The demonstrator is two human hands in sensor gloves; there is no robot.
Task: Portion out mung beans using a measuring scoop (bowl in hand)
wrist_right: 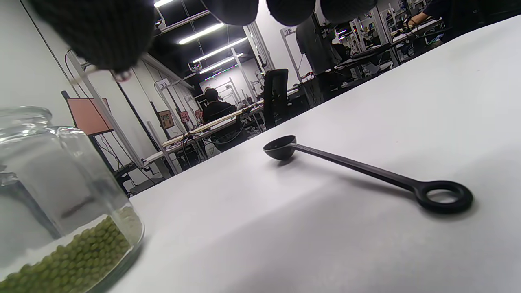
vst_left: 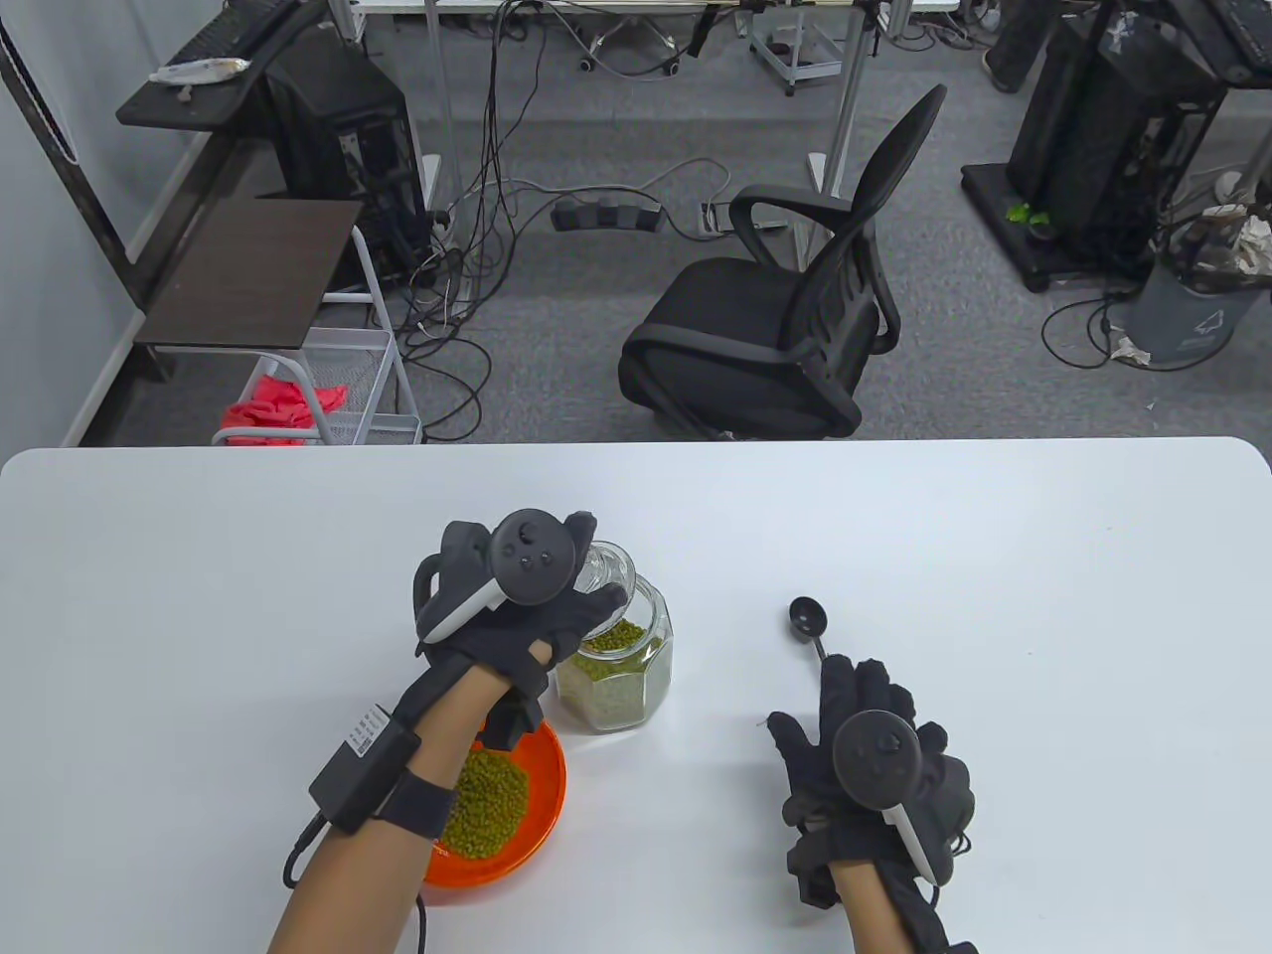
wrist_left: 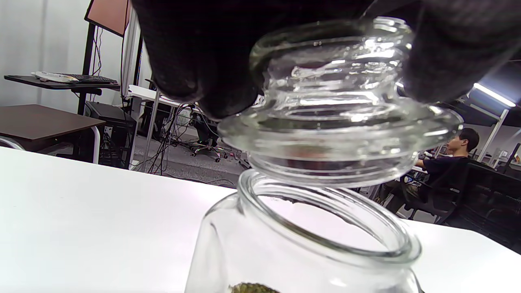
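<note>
A white table (vst_left: 994,556) with rounded far corners fills the lower half of the table view, and the glass jar (vst_left: 624,676) standing on it serves as the landmark. The jar is faceted and holds mung beans (vst_left: 606,686) in its lower part. The left hand (vst_left: 517,606) hangs over the jar's mouth, fingers curled round a clear glass lid (wrist_left: 338,110); in the left wrist view the lid sits just above the open rim, and whether it touches the rim cannot be told. Near the jar, toward the person and to its left, an orange bowl (vst_left: 542,795) rests on the table with a heap of mung beans inside, partly hidden under the left forearm. To the jar's right, well apart, lies a black measuring scoop (wrist_right: 366,171), cup away from the person, ringed handle end toward them. The right hand (vst_left: 874,755) rests with relaxed, spread fingers over the handle end, gripping nothing; the right wrist view shows the scoop lying free on the surface beneath the fingertips (wrist_right: 240,8).

Beyond the table from the jar stands a black office chair (vst_left: 785,328) on grey carpet, with loose cables (vst_left: 477,248) and a power strip (vst_left: 606,214) behind it. To the far left is a dark brown shelf (vst_left: 258,268) above a white wire basket (vst_left: 348,388) holding red cloth (vst_left: 283,402). At far right is a grey bin (vst_left: 1192,318).
</note>
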